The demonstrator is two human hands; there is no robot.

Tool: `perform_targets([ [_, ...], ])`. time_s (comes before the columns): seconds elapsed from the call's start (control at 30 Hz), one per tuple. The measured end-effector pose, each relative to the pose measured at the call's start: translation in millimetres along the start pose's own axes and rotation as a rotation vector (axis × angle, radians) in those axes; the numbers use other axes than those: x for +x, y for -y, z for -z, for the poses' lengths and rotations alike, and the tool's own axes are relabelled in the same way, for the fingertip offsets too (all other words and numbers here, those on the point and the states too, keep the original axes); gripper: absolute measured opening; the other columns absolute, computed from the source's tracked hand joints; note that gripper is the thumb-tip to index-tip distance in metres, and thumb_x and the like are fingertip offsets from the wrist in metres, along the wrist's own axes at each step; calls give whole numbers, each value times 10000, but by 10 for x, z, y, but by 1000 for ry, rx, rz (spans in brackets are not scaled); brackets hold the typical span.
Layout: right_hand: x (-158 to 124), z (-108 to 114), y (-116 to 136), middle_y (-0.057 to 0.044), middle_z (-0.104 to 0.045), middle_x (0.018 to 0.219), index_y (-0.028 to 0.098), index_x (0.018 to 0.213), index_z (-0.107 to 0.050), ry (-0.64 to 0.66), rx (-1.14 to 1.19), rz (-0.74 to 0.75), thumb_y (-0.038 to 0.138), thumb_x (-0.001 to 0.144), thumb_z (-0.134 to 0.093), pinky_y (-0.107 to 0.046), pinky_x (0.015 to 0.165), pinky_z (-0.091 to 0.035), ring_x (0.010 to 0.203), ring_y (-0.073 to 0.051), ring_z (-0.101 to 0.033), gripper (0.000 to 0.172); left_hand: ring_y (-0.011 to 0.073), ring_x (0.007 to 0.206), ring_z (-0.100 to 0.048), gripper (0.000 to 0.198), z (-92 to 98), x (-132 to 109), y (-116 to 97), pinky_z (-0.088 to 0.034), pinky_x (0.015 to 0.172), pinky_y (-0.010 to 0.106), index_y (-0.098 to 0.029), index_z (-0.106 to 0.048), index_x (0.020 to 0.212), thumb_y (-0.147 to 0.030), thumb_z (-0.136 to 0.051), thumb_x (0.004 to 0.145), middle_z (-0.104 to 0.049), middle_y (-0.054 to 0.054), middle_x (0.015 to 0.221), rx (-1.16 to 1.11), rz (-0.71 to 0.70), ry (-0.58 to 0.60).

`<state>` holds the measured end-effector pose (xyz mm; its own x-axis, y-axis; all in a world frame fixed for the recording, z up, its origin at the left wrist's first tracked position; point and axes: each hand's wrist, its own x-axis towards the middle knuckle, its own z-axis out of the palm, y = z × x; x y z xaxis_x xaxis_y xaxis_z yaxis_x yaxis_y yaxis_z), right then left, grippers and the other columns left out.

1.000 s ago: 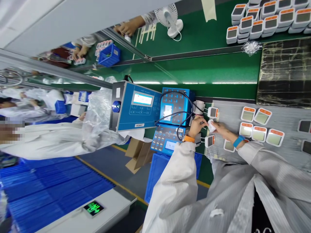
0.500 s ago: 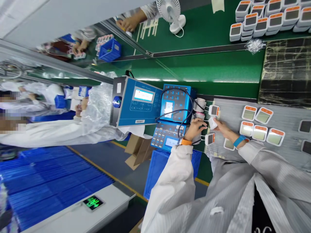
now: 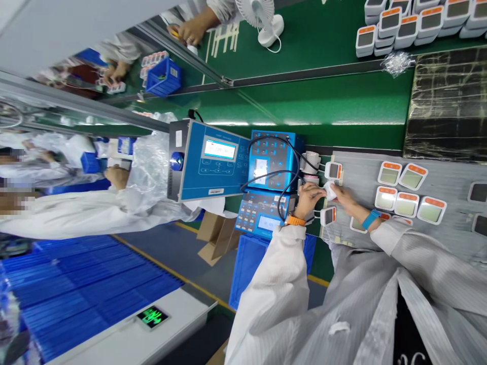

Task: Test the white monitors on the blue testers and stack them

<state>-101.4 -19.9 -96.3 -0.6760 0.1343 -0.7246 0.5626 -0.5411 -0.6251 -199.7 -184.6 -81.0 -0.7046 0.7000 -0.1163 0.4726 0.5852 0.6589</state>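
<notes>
My right hand (image 3: 342,196), with a blue wristband, grips a small white square display unit (image 3: 330,190) and shows its plain back. Against the edge of that unit, the fingertips of my left hand (image 3: 310,196) are pinched together; what is between them is too small to make out. An orange watch strap circles my left wrist. Just above the hands lies a display unit with an orange strip (image 3: 334,170), and just below them another display unit (image 3: 328,216); each has a white cable at its left side.
Blue test instruments (image 3: 213,161) with black cables stand left of my hands. Several display units (image 3: 406,203) lie on the grey mat (image 3: 365,162) to the right. More stacked units (image 3: 418,30), a white fan (image 3: 271,30) and a black wrapped slab (image 3: 445,106) are farther back. Co-workers sit left.
My left hand has moved closer to the display unit, and its fingertips now meet the unit's edge. My right hand still holds it. The whole view has shifted slightly.
</notes>
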Motion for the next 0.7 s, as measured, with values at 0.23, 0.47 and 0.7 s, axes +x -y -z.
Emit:
perform_targets([
  [0.23,-23,-85,-48,-36,-809,1139,261,1027,-761,-26,-61,56,615,910,-644,-312,883,-591,1097,-239,-744,391,251,983,-653,176,0,-9,-30,-425,1003,440,-289,-835,837,-285,-741,985,-795,16,864,2,19,-7],
  [0.47,-69,-191,-47,-54,-780,1277,261,1172,-733,-120,-181,182,561,955,-621,-374,1050,-547,1226,-263,-701,387,256,1024,-679,176,107,-9,-66,-429,1029,447,-259,-823,858,-282,-716,995,-796,33,911,73,78,65],
  [0.7,-122,-229,-79,-181,-703,1326,145,1348,-627,-221,-563,338,621,854,-767,-496,1075,-540,1250,-344,-655,701,336,1202,-680,689,202,80,-365,-425,1044,453,-236,-601,1468,-353,-861,841,-794,80,1160,327,96,212],
])
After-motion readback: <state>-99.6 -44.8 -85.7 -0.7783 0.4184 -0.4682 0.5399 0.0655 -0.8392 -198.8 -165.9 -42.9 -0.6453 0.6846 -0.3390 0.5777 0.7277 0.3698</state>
